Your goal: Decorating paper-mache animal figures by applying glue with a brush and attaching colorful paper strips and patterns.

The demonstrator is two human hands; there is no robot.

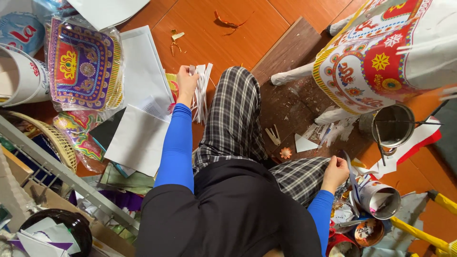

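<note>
I sit on an orange wood floor in plaid trousers and blue sleeves. My left hand reaches out ahead and grips a bunch of white fringed paper strips that hang down beside my knee. My right hand rests by my right thigh with a thin white paper strip pinched in its fingers. Just beyond that hand lie white paper scraps and a small paper flower. A large paper figure patterned in red, yellow and white stands at the upper right.
White paper sheets and a purple patterned packet lie at left, near a white bucket and a woven basket. A metal pot and open tins stand at right. A metal rail crosses the lower left.
</note>
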